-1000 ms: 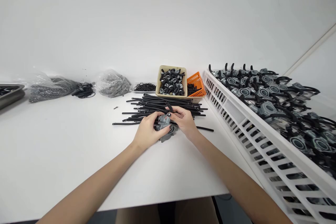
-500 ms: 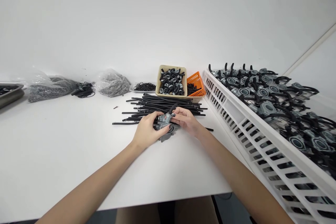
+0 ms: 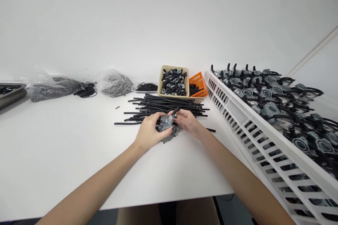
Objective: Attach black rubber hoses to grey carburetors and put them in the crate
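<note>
A grey metal carburetor (image 3: pixel 167 123) sits low over the white table, in the middle of the view. My left hand (image 3: pixel 148 130) is closed round its left side, thumb across the front. A short black rubber boot (image 3: pixel 175 111) sticks up from the carburetor's top and leans right. My right hand (image 3: pixel 187 123) is closed at the cap beneath this boot, its fingertips partly hidden behind the metal. Just beyond both hands lies a pile of black rubber hoses (image 3: pixel 163 103).
To the right stands a white slotted crate (image 3: pixel 237 119) full of carburetors. Behind the hoses are a beige bin (image 3: pixel 160 81) of capped boots, an orange basket (image 3: pixel 203 84) and a tray of black rings (image 3: pixel 146 87). Plastic bags (image 3: pixel 114 82) of small parts and a dark metal tray (image 3: pixel 14 95) lie left.
My right fingers have shifted round the cap, and the black boot has turned and tilted a little further right. My left hand keeps its hold on the carburetor.
</note>
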`<move>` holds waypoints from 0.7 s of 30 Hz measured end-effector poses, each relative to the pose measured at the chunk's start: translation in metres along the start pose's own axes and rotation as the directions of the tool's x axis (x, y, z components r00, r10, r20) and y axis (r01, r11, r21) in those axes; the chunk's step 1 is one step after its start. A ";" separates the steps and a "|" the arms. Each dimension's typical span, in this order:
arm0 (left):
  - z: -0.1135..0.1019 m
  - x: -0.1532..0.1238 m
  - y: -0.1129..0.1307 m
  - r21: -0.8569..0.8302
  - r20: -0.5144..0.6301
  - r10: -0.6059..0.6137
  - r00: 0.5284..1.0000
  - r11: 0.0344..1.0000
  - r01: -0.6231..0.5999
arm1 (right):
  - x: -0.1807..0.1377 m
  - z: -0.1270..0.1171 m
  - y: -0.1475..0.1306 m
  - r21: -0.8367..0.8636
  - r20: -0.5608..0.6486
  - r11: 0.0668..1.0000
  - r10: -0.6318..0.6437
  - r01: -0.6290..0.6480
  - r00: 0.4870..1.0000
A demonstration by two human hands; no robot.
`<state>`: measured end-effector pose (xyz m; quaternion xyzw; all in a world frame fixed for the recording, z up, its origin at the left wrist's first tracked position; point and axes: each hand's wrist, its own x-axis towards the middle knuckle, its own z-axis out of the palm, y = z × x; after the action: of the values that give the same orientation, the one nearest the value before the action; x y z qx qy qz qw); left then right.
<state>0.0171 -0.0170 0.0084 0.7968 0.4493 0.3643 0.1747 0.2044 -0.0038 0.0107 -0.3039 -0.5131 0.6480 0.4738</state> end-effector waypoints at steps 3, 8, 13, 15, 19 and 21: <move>0.000 0.000 -0.001 0.003 0.005 -0.002 1.000 1.000 0.002 | -0.001 -0.005 -0.002 0.045 0.021 0.999 0.007 -0.008 1.000; 0.000 0.000 -0.001 0.002 0.003 0.005 1.000 1.000 -0.005 | -0.002 -0.005 -0.004 0.066 0.018 0.998 0.014 -0.015 1.000; 0.000 0.000 -0.002 0.006 -0.002 0.001 1.000 1.000 -0.001 | -0.001 -0.004 -0.003 0.033 0.044 0.999 -0.023 0.021 0.999; 0.000 0.000 -0.002 0.011 0.001 0.007 1.000 1.000 -0.007 | 0.000 -0.005 -0.001 0.022 0.056 1.000 -0.020 0.019 0.998; 0.000 -0.001 0.001 0.016 -0.013 0.010 1.000 1.000 -0.010 | -0.001 -0.003 -0.001 -0.026 0.107 1.000 0.012 -0.010 0.994; 0.000 -0.001 0.002 0.016 -0.011 0.015 1.000 1.000 -0.015 | -0.003 0.001 -0.002 -0.073 0.130 0.997 0.005 0.004 0.991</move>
<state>0.0178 -0.0187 0.0095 0.7994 0.4473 0.3665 0.1629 0.2051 -0.0065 0.0125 -0.2780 -0.5662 0.6474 0.4277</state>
